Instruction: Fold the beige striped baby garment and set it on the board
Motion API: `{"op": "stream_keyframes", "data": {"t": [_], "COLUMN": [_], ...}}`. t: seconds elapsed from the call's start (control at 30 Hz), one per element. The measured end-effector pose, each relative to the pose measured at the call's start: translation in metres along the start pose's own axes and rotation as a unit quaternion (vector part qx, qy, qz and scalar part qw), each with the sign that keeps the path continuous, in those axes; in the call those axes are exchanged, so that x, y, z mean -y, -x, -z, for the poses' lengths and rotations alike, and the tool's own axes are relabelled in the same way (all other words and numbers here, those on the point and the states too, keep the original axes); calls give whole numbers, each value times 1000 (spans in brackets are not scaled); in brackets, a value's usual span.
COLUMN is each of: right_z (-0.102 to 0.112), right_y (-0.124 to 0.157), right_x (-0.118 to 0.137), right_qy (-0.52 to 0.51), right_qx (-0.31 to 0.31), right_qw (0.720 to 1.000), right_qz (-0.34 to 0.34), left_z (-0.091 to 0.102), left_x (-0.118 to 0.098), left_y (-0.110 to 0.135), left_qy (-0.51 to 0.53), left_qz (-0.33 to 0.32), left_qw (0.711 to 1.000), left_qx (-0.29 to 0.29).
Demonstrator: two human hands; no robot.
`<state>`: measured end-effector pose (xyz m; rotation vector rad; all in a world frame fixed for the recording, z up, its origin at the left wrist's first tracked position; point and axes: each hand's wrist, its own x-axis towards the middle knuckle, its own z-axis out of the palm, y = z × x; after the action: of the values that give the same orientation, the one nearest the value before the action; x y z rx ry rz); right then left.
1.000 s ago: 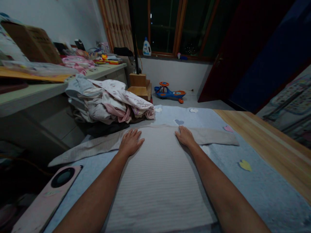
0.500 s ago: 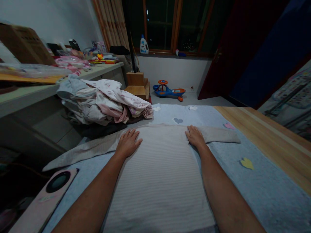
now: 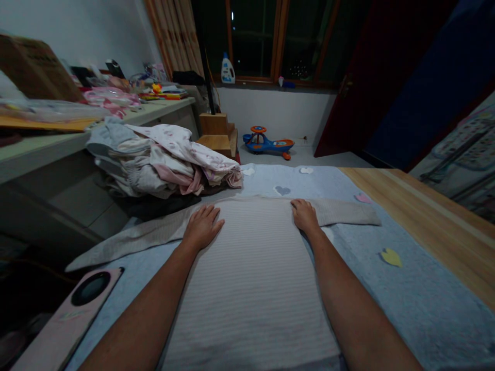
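— Ribbed knit top (image 3: 247, 288): how does it look?

— Pale beige with fine horizontal ribs. It lies flat down the middle of the frame, its sleeves stretched out to either side (the sleeve on the left of the frame slants toward the lower left, the other runs almost straight out).

— And the hands?

— Left hand (image 3: 203, 226) and right hand (image 3: 305, 216) both rest palm-down near its upper edge, well apart. Their fingers are spread lightly, and neither hand pinches anything.

— What's underneath it?

— Blue-grey blanket (image 3: 417, 319) dotted with felt hearts (image 3: 390, 257). A wooden board (image 3: 436, 226) runs along the right side, and a pink-cased phone (image 3: 69, 319) lies at the lower left, just below the sleeve.

— Anything crowding it?

— Heaped clothes (image 3: 162, 159) sit just past the top's upper edge, left of centre, below a cluttered desk (image 3: 38, 149) at the left of the frame. Farther off, near the top centre, are wooden steps (image 3: 216, 134), a blue ride-on toy (image 3: 268, 145) and a detergent bottle (image 3: 228, 71) on the windowsill.
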<state>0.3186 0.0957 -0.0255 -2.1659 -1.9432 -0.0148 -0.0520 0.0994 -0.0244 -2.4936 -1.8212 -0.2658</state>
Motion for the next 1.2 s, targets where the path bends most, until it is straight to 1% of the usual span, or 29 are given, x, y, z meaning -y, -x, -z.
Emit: {"op": "stream_keyframes", "data": {"t": [0.1,0.2,0.27,0.33,0.37,0.43,0.5,0.6,0.73,0.93,1.0,1.1,1.13,1.2], "right_z": [1,4,6,6,4,0,-5,-8,-6,0,3,7,6,3], "right_y": [-1,-1,-1,0,2,4,7,9,10,7,6,13,18,34], "right_x": [-2,2,10,21,28,40,49,52,48,50,57,79,88,106], "right_qy": [-9,-42,-78,-119,-136,-149,-132,-89,-55,-22,-8,-6,-18,-64], "right_qx": [2,-28,-66,-92,-91,-60,-15,28,47,73,89,98,94,79], "right_qw": [1000,999,994,983,977,968,968,976,983,985,987,989,988,978], "right_qz": [-10,0,38,103,138,193,213,197,169,155,137,113,125,179], "left_z": [1,3,4,2,1,-1,-2,-1,0,0,0,-1,-2,-3], "left_x": [-2,-6,-9,-12,-14,-16,-18,-24,-32,-34,-33,-32,-32,-31], "left_y": [0,0,0,0,0,1,3,9,16,16,16,16,16,15], "left_qy": [-12,-14,4,32,46,68,79,70,38,33,36,44,47,52], "left_qz": [-3,-33,-67,-93,-100,-105,-107,-92,-60,-58,-60,-63,-66,-79], "left_qw": [1000,999,998,995,994,992,991,993,996,996,996,996,996,995], "left_qx": [-4,-10,-18,-18,-14,-3,6,28,60,61,55,48,44,34]}}
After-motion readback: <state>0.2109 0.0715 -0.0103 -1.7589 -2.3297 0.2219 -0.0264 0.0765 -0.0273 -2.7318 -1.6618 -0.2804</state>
